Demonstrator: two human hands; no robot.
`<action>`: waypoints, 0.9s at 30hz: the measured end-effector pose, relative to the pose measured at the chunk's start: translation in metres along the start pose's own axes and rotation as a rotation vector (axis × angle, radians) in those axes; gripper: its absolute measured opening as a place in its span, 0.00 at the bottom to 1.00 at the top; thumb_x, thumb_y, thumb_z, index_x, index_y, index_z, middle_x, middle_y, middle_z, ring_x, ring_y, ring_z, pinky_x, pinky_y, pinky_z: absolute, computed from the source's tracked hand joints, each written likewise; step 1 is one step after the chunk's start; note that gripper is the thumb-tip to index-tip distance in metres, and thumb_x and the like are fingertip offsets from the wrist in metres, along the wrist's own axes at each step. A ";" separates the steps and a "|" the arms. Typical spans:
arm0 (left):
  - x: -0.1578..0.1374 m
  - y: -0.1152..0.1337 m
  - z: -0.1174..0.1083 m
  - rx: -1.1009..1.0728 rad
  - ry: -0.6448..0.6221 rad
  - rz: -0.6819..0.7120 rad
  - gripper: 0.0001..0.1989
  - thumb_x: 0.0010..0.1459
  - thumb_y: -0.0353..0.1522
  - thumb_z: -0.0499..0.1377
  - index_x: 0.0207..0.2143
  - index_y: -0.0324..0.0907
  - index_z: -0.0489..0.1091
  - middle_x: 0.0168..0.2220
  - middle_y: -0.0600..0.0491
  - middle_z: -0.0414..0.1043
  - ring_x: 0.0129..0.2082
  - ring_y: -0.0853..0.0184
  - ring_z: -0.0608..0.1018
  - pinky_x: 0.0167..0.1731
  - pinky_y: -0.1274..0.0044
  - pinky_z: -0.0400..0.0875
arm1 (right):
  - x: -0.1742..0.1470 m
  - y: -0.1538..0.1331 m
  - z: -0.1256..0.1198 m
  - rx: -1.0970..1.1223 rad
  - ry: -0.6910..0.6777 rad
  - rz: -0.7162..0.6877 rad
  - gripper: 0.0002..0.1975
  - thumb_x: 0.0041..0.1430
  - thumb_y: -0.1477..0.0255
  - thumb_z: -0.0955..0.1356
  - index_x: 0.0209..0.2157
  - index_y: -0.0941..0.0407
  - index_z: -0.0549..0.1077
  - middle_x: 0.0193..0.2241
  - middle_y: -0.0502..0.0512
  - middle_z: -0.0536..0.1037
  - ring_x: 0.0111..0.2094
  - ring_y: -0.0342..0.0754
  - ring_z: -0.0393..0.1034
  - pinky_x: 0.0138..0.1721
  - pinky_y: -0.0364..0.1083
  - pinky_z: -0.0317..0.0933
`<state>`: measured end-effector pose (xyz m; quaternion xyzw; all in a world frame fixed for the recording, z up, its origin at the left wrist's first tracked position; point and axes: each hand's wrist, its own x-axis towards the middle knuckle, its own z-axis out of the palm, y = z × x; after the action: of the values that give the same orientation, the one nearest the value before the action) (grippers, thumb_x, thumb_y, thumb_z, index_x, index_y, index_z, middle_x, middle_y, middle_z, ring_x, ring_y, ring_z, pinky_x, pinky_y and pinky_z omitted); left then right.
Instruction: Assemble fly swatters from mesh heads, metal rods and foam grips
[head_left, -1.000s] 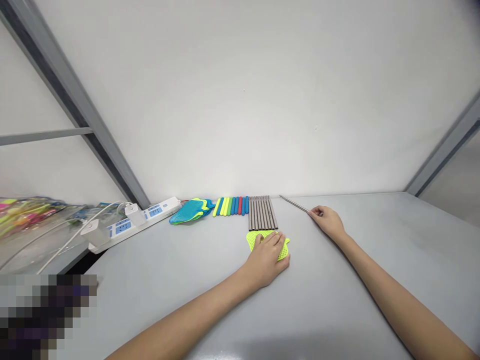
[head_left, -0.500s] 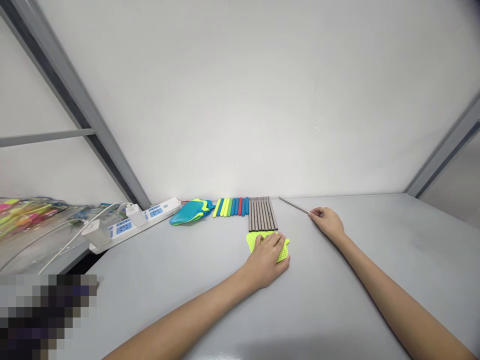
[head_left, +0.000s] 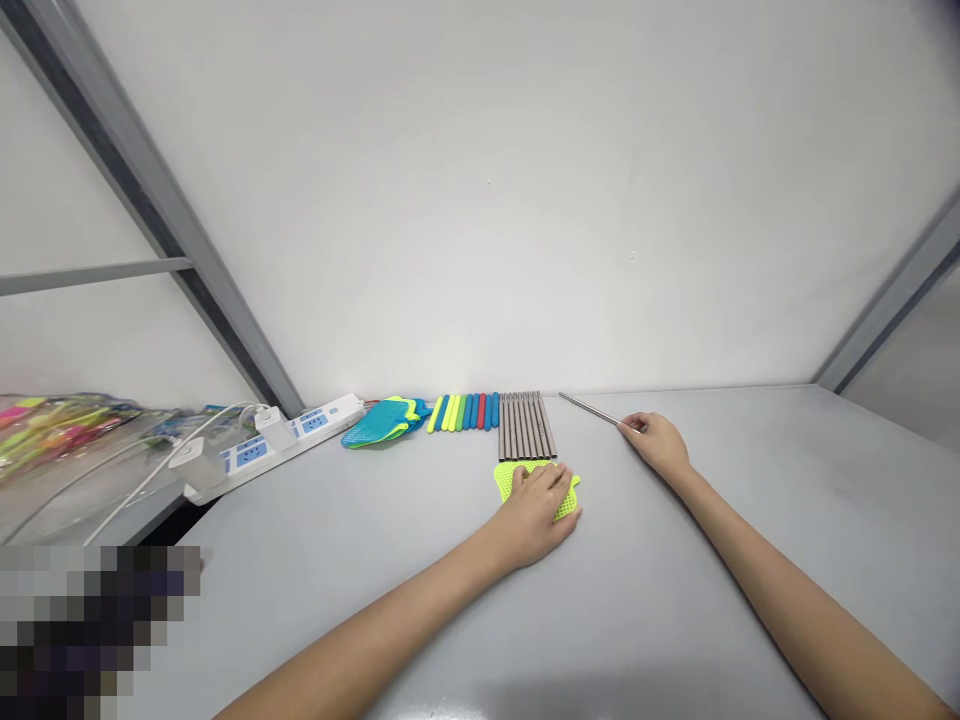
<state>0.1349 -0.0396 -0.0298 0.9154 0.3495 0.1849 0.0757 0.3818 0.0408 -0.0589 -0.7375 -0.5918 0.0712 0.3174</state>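
Observation:
My left hand (head_left: 536, 515) lies over a yellow-green perforated plastic fly swatter head (head_left: 508, 482), its fingers bent down onto it. The hand covers much of the head, and a short stub pokes out at the right. My right hand (head_left: 654, 442) pinches a thin metal rod (head_left: 589, 408) by its near end, between thumb and fingers. The rod slants away to the far left, toward the wall. Just beyond the swatter head, several metal tubes (head_left: 526, 425) lie side by side in a row.
Left of the tubes lie several coloured handles (head_left: 463, 412), then a pile of blue and yellow-green swatter heads (head_left: 382, 422). A white power strip (head_left: 277, 450) with plugged-in chargers and cables runs along the left edge. Plastic bags (head_left: 67, 430) sit beyond it. A wall (head_left: 525, 220) closes the back.
The view has shifted very slightly. Both hands keep their places, with the same swatter head and metal rod.

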 end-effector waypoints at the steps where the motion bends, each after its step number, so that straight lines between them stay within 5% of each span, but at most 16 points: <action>1: 0.000 0.000 0.000 0.005 -0.003 0.001 0.20 0.56 0.36 0.44 0.50 0.40 0.52 0.49 0.46 0.58 0.50 0.63 0.58 0.45 0.67 0.52 | 0.000 0.000 0.000 0.002 -0.001 -0.001 0.14 0.45 0.62 0.60 0.27 0.55 0.72 0.29 0.54 0.71 0.31 0.48 0.64 0.25 0.43 0.53; 14: -0.019 0.026 -0.012 -0.045 -0.082 0.043 0.22 0.57 0.39 0.39 0.52 0.40 0.51 0.52 0.46 0.55 0.52 0.64 0.57 0.49 0.68 0.53 | 0.001 0.001 0.002 0.078 0.014 0.001 0.12 0.44 0.63 0.62 0.25 0.54 0.72 0.27 0.53 0.70 0.29 0.47 0.63 0.28 0.44 0.53; 23: 0.000 -0.068 -0.012 0.070 0.159 -0.192 0.19 0.55 0.35 0.47 0.48 0.35 0.57 0.50 0.42 0.55 0.51 0.61 0.58 0.48 0.67 0.55 | -0.001 -0.003 0.003 0.311 0.162 0.078 0.16 0.45 0.61 0.61 0.32 0.56 0.71 0.31 0.56 0.70 0.31 0.48 0.61 0.33 0.46 0.53; 27: 0.004 -0.082 -0.015 0.068 0.157 -0.197 0.11 0.53 0.34 0.50 0.36 0.38 0.64 0.42 0.46 0.63 0.45 0.63 0.65 0.42 0.71 0.60 | -0.007 -0.017 0.005 0.481 0.219 0.090 0.19 0.48 0.62 0.57 0.35 0.60 0.68 0.34 0.58 0.70 0.30 0.46 0.62 0.33 0.45 0.55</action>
<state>0.0818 0.0245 -0.0369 0.8614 0.4486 0.2358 0.0347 0.3632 0.0379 -0.0553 -0.6698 -0.4867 0.1437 0.5421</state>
